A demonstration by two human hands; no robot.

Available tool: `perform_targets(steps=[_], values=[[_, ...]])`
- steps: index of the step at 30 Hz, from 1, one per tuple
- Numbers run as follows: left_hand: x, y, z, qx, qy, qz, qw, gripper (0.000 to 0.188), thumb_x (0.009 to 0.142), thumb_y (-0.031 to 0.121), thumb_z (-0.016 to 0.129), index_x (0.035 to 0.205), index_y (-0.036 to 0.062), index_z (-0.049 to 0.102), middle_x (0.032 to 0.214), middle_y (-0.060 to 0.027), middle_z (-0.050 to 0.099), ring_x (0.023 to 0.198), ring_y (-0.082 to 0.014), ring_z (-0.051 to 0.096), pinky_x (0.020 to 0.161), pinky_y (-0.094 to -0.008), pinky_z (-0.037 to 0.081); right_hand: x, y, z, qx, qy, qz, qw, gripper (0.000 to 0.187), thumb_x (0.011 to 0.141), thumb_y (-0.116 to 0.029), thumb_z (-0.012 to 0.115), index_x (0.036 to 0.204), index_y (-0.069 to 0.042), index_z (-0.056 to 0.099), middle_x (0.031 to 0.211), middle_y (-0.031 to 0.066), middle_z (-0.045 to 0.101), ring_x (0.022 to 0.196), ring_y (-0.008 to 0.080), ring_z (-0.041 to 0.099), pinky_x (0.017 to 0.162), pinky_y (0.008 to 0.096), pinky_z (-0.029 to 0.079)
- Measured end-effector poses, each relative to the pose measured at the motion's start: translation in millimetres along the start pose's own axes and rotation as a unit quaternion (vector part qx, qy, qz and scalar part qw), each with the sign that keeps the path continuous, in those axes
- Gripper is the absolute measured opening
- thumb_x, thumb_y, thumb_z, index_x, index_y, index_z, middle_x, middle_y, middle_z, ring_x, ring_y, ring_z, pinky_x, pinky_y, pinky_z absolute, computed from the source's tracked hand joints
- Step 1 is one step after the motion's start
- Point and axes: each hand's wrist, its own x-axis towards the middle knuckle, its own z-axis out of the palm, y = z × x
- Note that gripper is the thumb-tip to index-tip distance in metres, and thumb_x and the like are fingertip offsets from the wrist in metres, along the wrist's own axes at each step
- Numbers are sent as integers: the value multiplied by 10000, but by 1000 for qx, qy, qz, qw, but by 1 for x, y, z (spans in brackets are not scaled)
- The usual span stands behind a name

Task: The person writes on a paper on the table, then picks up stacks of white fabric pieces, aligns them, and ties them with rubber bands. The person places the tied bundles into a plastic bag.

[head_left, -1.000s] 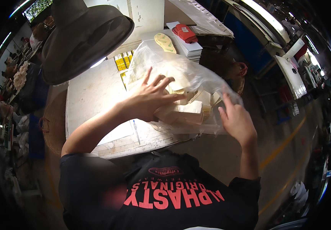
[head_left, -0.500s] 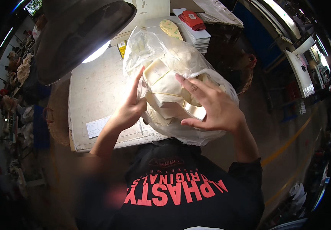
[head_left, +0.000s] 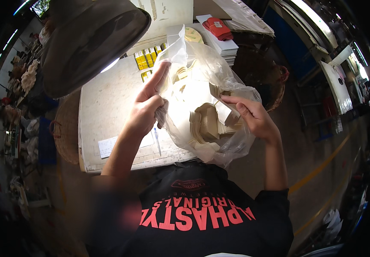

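A large translucent plastic bag [head_left: 236,145] sits across the right part of the work table, holding several stacked bundles of cream-coloured cut pieces [head_left: 206,122]. Along the bag's left side, my left hand [head_left: 148,103] is closed on bunched plastic, its fingers pointing away from me against the raised film. My right hand [head_left: 255,120] reaches in from the right. Its index finger lies on the upper edge of one tilted bundle [head_left: 225,113], with the thumb beside the bundle's right end. The other right fingers are mostly hidden. Glare washes out the bag's middle.
A dark lamp shade [head_left: 95,47] overhangs the table's left side. Small yellow packs [head_left: 146,58], a paper slip [head_left: 106,146] and a pen [head_left: 156,141] lie on the table [head_left: 99,107]. A red folded item [head_left: 218,29] tops a white stack [head_left: 225,51]. Wicker baskets [head_left: 67,132] flank the table.
The bag has opened wider, and the bundles inside have shifted. My right hand has drawn back to the right, its fingers closer together. More yellow packs and the pen now show.
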Motion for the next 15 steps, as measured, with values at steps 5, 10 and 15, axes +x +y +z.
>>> perform_targets(steps=[5, 10, 15], values=[[17, -2, 17, -190, 5, 35, 981, 904, 800, -57, 401, 1691, 41, 276, 1760, -113, 275, 1330, -172, 521, 977, -242, 495, -36, -11, -18, -162, 108, -129, 972, 487, 1044, -344, 667, 1361, 25, 654, 1387, 195, 677, 1347, 312, 607, 1179, 447, 413], [54, 2, 40, -397, -47, 21, 917, 800, 872, -104, 361, 1655, 55, 314, 1744, -7, 329, 513, -88, 343, 503, -191, 381, -88, 37, -18, -371, 99, -91, 919, 354, 1011, -257, 694, 1283, -31, 688, 1386, 179, 675, 1354, 310, 610, 1162, 472, 436], [83, 41, 74, -505, -168, 9, 847, 667, 955, -78, 360, 1598, 98, 393, 1394, -58, 490, 476, -53, 383, 350, -132, 392, -97, 86, -84, -114, 304, -141, 935, 207, 1106, -148, 549, 1228, -4, 635, 1169, 95, 630, 1114, 189, 611, 1081, 370, 468]])
